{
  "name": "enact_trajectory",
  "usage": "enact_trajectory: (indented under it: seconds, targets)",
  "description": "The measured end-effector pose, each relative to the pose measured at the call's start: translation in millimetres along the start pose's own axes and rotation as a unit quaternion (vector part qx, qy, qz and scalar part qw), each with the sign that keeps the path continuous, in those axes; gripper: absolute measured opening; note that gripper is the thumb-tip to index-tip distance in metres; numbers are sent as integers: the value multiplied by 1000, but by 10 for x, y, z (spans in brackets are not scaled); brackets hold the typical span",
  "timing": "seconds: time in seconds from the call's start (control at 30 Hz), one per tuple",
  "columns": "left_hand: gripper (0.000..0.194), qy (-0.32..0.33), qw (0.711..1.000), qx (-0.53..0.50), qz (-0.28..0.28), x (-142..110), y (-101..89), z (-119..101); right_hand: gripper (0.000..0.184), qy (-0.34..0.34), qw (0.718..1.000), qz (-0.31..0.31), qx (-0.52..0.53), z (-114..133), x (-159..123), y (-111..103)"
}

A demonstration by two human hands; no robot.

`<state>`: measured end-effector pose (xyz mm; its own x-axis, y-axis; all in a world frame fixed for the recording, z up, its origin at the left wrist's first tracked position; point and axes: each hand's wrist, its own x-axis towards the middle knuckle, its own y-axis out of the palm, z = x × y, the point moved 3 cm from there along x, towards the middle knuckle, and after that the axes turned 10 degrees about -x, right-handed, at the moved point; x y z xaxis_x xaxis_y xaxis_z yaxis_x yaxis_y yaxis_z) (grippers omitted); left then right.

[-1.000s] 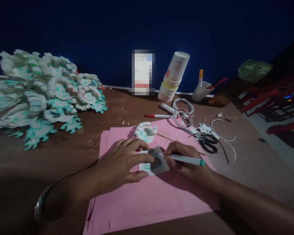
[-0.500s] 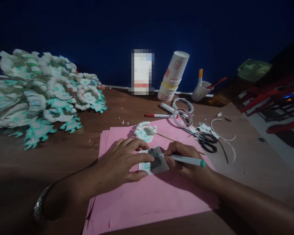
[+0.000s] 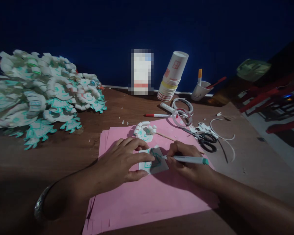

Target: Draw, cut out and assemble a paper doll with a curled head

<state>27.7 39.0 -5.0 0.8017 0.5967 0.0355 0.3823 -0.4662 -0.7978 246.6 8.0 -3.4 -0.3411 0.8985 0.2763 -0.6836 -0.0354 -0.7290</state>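
Note:
A small piece of white paper (image 3: 142,165) with a green drawing lies on stacked pink sheets (image 3: 137,205). My left hand (image 3: 122,160) rests flat over its left side, fingers spread and pressing on it. Pinched in my right hand (image 3: 185,160) is a green marker (image 3: 189,159), its tip at the right edge of the drawing. Just beyond the paper sits a paper face (image 3: 145,133) ringed with curled white strips. A thin stick (image 3: 165,136) runs from it to behind my right hand.
Many similar paper figures (image 3: 56,91) are heaped at left. Stacked paper cups (image 3: 173,73), a cup with pens (image 3: 200,91), tape rolls (image 3: 182,112), a red marker (image 3: 158,115), black-handled scissors (image 3: 208,142) and paper scraps (image 3: 203,129) lie at the back and right.
My right hand has shifted slightly right and the marker has tilted flatter, its tip now at the drawing's right side. My left hand and the paper stay in place.

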Motion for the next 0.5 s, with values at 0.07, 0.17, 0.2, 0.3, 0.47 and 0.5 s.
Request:
enact_trajectory:
  seconds: [0.07, 0.17, 0.2, 0.3, 0.47, 0.5]
  targets:
    - [36, -2, 1000, 0, 1, 0, -1, -2, 12, -1, 1000, 3, -2, -2, -1, -2]
    - [34, 0, 1000, -2, -2, -3, -1, -4, 12, 4, 1000, 7, -7, -3, -7, -5]
    - [34, 0, 1000, -3, -4, -3, -1, -4, 12, 6, 1000, 9, -10, -4, -10, -6]
    - [34, 1, 1000, -3, -4, -4, 4, -1, 12, 8, 1000, 11, -16, -4, -21, -9]
    - [35, 0, 1000, -3, -4, -3, 10, 9, 11, 5, 1000, 13, -9, -3, -26, -17]
    - [35, -1, 1000, -3, -2, -3, 10, 10, 11, 5, 1000, 14, -7, -3, -26, -16]
